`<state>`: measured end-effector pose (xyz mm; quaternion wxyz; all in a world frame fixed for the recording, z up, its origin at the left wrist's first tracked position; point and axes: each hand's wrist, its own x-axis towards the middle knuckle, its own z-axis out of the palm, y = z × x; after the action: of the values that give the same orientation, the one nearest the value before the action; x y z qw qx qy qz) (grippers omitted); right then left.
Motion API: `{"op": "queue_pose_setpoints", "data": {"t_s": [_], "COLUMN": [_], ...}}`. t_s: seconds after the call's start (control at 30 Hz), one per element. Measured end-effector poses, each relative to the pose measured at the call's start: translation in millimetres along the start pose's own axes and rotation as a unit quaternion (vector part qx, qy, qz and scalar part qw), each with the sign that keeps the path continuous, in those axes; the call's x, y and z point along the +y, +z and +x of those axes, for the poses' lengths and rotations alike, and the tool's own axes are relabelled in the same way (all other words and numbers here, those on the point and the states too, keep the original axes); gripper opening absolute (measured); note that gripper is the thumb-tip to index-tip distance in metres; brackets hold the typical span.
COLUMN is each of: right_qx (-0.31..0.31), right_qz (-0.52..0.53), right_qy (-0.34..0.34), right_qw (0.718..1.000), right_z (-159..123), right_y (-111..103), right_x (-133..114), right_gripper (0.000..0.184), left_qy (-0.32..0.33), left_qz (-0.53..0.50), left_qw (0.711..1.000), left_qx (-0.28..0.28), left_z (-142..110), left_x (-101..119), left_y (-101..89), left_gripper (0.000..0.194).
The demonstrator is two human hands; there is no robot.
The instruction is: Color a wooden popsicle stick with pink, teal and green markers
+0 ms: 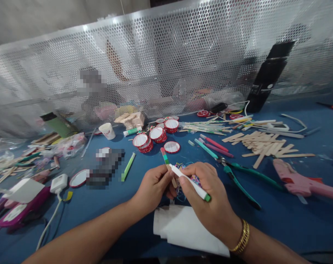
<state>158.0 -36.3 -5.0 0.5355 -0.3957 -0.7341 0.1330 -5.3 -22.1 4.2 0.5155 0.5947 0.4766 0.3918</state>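
My left hand (pixel 154 184) pinches a wooden craft stick (pixel 165 156) whose upper end shows red and green bands. In my right hand (pixel 207 187) is a white marker (pixel 190 183) with a green end, its tip at or very close to the stick. Beneath the fingers lies a tangle of colored threads (pixel 195 179), partly hidden by both hands. A folded white cloth or paper (pixel 187 227) rests on the blue table just in front of me. Green-handled pliers (pixel 239 179) lie to the right of my right hand.
Red-rimmed round tins (pixel 145 143) and a paper cup (pixel 107 131) stand behind my hands. Loose craft sticks (pixel 265 145), a pink glue gun (pixel 301 179) and a black bottle (pixel 269 79) are on the right. A perforated metal screen (pixel 166 66) borders the table's back.
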Motion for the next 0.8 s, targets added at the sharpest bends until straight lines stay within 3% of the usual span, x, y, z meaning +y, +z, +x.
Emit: {"op": "queue_pose_setpoints", "data": {"t_s": [0.13, 0.5, 0.8], "right_qx": [0.017, -0.004, -0.013], "right_qz": [0.002, 0.027, 0.01], "right_qy": [0.011, -0.018, -0.003], "right_qw": [1.0, 0.999, 1.0], "right_z": [0.5, 0.1, 0.4], "right_y": [-0.7, 0.2, -0.2], "right_x": [0.5, -0.6, -2.0], "right_gripper": [0.006, 0.006, 0.006], "left_qy": [-0.005, 0.005, 0.003], "left_qz": [-0.002, 0.008, -0.001], "left_qw": [1.0, 1.0, 1.0], "left_qx": [0.005, 0.003, 0.004], "left_z": [0.3, -1.0, -1.4], "left_x": [2.1, 2.0, 2.2], "left_y": [0.9, -0.2, 0.3], "left_gripper": [0.043, 0.042, 0.041]}}
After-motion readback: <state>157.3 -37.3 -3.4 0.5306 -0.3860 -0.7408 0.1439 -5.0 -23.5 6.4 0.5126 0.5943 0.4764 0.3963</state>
